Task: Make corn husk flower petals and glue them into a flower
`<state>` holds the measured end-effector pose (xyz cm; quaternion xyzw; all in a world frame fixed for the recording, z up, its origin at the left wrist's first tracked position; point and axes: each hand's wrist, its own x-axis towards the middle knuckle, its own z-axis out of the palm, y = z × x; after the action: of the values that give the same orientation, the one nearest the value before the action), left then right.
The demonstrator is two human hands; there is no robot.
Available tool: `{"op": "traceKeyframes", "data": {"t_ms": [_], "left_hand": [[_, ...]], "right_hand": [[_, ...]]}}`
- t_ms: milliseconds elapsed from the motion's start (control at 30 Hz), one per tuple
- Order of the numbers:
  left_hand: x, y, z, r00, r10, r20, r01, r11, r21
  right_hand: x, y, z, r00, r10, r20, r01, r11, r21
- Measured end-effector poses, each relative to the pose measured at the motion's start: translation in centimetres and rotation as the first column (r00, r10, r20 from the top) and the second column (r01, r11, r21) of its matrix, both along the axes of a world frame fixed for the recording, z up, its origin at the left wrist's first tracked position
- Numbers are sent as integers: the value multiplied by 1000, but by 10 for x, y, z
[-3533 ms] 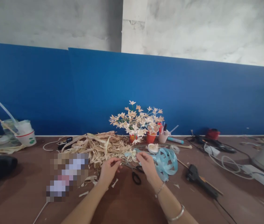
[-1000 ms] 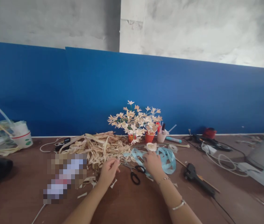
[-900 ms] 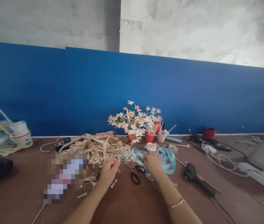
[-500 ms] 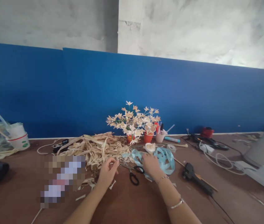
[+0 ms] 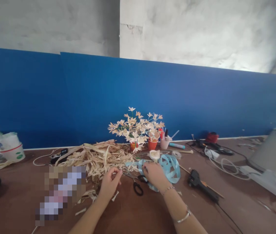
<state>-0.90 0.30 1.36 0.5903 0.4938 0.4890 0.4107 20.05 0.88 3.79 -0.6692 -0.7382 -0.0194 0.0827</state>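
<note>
My left hand (image 5: 110, 183) is curled, with thumb and forefinger brought near each other beside the husk pile; anything between them is too small to tell. Bent fingers on my right hand (image 5: 154, 175) reach down at the left side of a light blue ribbon (image 5: 174, 169); whatever they grip is hidden. Between the hands lie scissors (image 5: 138, 188) with black handles, their blades toward my left hand. A heap of dry pale husk strips (image 5: 99, 157) spreads beyond my left hand. Cream husk flowers (image 5: 136, 125) stand in small red cups (image 5: 152, 144) behind.
A black glue gun (image 5: 202, 185) rests at the right, near a white power strip (image 5: 269, 183) and cables. A pixelated patch (image 5: 57, 195) covers something at the left. A white cup (image 5: 12, 151) stands far left. Behind the brown table rises a blue panel (image 5: 79, 97).
The view has shifted slightly, so most things sit a little further left. My right hand has drawn a bit leftward, toward the scissors' handles. My left hand keeps nearly the same pose.
</note>
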Motion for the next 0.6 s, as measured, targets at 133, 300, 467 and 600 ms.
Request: {"op": "traceKeyframes", "data": {"t_ms": [133,300,467,600], "left_hand": [[0,0,-1,1000,9,19,-9,1000,-30],[-1,2,-3,1000,8,14,-8,1000,16],[-2,6,-7,996,-7,-94,24,982,187],[-3,6,-8,991,-14,-130,45,970,240]], "right_hand": [[7,-2,2,1000,-25,-14,26,997,76],[46,7,0,813,-126,-569,216,972,93],[70,21,-6,622,-102,-776,317,939,131],[64,26,-13,590,-18,-807,281,942,185]]}}
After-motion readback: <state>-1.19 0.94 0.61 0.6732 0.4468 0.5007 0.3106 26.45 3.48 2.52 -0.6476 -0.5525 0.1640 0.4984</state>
